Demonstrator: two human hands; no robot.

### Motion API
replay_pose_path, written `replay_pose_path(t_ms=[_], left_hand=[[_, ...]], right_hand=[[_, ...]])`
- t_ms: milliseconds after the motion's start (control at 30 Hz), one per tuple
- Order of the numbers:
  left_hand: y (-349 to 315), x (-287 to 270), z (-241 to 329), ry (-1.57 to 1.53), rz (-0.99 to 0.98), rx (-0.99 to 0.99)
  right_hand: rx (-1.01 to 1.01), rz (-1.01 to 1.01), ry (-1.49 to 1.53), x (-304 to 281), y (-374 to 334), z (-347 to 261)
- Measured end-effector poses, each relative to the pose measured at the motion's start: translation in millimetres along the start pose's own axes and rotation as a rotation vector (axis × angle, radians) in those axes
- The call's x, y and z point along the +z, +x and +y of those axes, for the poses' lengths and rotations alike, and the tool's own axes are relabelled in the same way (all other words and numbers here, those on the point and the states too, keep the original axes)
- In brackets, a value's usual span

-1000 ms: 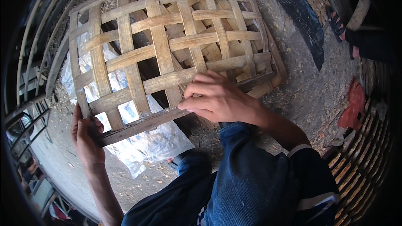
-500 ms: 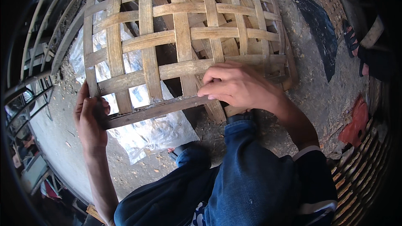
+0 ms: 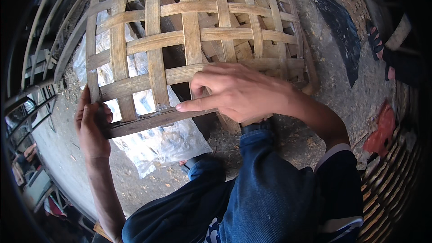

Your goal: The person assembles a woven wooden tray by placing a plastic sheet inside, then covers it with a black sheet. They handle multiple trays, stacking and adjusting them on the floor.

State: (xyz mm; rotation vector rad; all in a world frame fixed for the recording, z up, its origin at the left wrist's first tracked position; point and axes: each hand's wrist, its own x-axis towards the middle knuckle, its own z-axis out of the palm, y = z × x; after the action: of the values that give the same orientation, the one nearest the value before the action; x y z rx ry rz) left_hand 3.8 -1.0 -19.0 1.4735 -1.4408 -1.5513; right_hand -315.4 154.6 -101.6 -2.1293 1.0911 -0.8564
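A lattice of wide woven bamboo strips (image 3: 191,40) is tilted up in front of me, edged by a dark wooden frame strip (image 3: 139,126). More crossing strips show through its gaps on the right side. My left hand (image 3: 93,126) is wrapped around the near left corner of the frame. Over the middle of the near edge lies my right hand (image 3: 245,92), its thumb along the frame strip and its fingers bent over the weave. The right fingertips are partly hidden behind the thumb and strips.
Beneath the lattice lies a crumpled clear plastic sheet (image 3: 168,146) on the concrete floor. A black sheet (image 3: 335,31) and a red plastic bag (image 3: 381,130) are at right. Corrugated material (image 3: 391,189) sits lower right. Another person's foot (image 3: 375,42) shows far right. Racks of poles (image 3: 42,40) line the left.
My right hand has slid left along the near edge of the frame, its thumb now stretched out further. The lattice and my left hand have shifted slightly left.
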Motion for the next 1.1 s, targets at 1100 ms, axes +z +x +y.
replay_pose_path(t_ms=[1100], left_hand=[[-6, 4, -13, -0.05, -0.008, -0.08]], right_hand=[[-0.154, 0.251, 0.036, 27, -26, 25]])
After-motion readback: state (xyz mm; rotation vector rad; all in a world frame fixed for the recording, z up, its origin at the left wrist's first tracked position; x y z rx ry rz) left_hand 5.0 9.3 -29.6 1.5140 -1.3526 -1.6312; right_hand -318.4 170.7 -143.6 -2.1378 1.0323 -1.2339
